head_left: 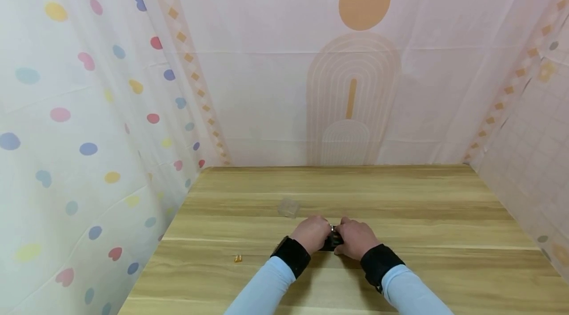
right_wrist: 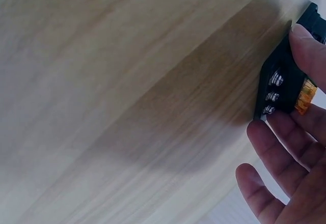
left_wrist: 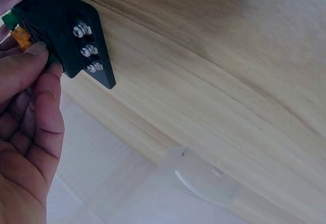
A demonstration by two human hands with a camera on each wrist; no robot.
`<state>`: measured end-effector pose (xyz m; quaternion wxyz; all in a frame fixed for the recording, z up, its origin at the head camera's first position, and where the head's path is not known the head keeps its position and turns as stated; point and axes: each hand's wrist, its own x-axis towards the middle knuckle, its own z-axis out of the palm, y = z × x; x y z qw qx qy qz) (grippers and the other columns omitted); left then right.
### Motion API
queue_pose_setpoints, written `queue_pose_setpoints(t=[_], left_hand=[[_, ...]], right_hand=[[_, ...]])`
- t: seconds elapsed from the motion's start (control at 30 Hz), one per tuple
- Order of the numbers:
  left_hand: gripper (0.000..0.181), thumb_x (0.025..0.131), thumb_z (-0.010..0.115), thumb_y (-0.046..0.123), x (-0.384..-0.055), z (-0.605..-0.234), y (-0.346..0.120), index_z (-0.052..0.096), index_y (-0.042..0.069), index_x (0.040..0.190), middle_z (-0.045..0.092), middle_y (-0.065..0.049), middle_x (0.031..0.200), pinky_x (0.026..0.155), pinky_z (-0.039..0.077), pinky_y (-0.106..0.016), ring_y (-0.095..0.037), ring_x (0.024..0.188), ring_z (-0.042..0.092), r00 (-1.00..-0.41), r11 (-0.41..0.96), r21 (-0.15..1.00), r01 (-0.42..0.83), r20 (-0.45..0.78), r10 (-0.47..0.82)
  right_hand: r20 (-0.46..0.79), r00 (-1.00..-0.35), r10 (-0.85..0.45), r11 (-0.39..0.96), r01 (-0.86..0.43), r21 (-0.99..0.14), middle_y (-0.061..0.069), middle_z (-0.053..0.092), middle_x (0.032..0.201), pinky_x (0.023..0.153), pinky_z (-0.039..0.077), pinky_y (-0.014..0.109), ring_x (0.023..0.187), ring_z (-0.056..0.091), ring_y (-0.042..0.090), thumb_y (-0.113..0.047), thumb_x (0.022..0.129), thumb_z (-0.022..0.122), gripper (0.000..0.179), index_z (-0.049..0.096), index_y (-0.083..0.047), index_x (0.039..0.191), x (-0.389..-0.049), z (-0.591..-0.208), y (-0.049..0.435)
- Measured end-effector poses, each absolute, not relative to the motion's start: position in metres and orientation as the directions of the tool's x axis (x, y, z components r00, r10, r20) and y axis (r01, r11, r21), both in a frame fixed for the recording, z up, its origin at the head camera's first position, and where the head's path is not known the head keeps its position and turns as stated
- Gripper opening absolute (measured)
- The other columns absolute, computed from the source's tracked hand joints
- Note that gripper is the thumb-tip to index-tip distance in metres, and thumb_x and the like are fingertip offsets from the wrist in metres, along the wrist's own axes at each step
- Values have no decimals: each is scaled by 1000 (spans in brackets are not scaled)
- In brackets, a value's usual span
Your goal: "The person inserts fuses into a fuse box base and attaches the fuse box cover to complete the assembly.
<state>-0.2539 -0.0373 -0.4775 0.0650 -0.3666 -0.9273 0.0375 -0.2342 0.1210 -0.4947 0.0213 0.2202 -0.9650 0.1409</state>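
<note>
Both hands meet over a black fuse block (left_wrist: 58,25), which has a flat base and a row of metal screw terminals (left_wrist: 88,50). My right hand (head_left: 357,239) grips the block, its thumb (right_wrist: 309,51) along one side and fingers at the end. My left hand (head_left: 312,232) has thumb and fingertip together at the block's edge, pinching what looks like a green blade fuse (left_wrist: 53,59), mostly hidden. Beside that thumb an orange blade fuse (right_wrist: 305,95) stands in the block. Another green fuse (left_wrist: 9,19) shows farther along.
Left of the hands, small orange pieces (head_left: 238,258) lie on the wood-grain table (head_left: 426,206). A clear plastic box (head_left: 289,207) sits just beyond the left hand. Printed curtains (head_left: 258,83) rise behind the table and along both sides.
</note>
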Motion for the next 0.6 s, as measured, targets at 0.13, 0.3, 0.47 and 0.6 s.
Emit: queue_pose_setpoints(t=[0.13, 0.3, 0.47, 0.6], left_hand=[[15, 83, 77, 6, -251, -475, -37, 72, 18, 74, 66, 8, 75, 62, 49, -20, -6, 69, 60, -720, 727, -126, 675, 100, 686], [13, 83, 78, 8, -248, -476, -36, 73, 17, 76, 66, 8, 75, 65, 50, -20, -6, 70, 60, -721, 726, -155, 670, 98, 686], [11, 82, 78, 8, -246, -478, -35, 73, 17, 79, 67, 6, 78, 67, 50, -21, -8, 74, 61, -737, 739, -156, 655, 81, 671], [11, 83, 78, 8, -246, -477, -34, 73, 17, 78, 68, 7, 79, 67, 50, -21, -8, 74, 62, -747, 749, -136, 649, 73, 660]], right_hand=[[100, -906, -410, 870, -422, -255, 1, 50, 79, 60, 45, 39, 64, 52, 18, -25, 67, 92, 33, 70, -8, 86, -235, -495, 120], [89, -911, -404, 872, -412, -262, 2, 50, 79, 62, 47, 40, 65, 53, 19, -25, 67, 92, 33, 70, -7, 85, -235, -496, 120], [88, -912, -402, 868, -410, -280, 2, 50, 78, 63, 48, 40, 67, 55, 20, -23, 67, 92, 32, 70, -7, 84, -234, -495, 119], [100, -911, -401, 868, -413, -276, 2, 51, 78, 63, 48, 41, 67, 55, 21, -22, 66, 92, 32, 70, -7, 83, -233, -493, 118]])
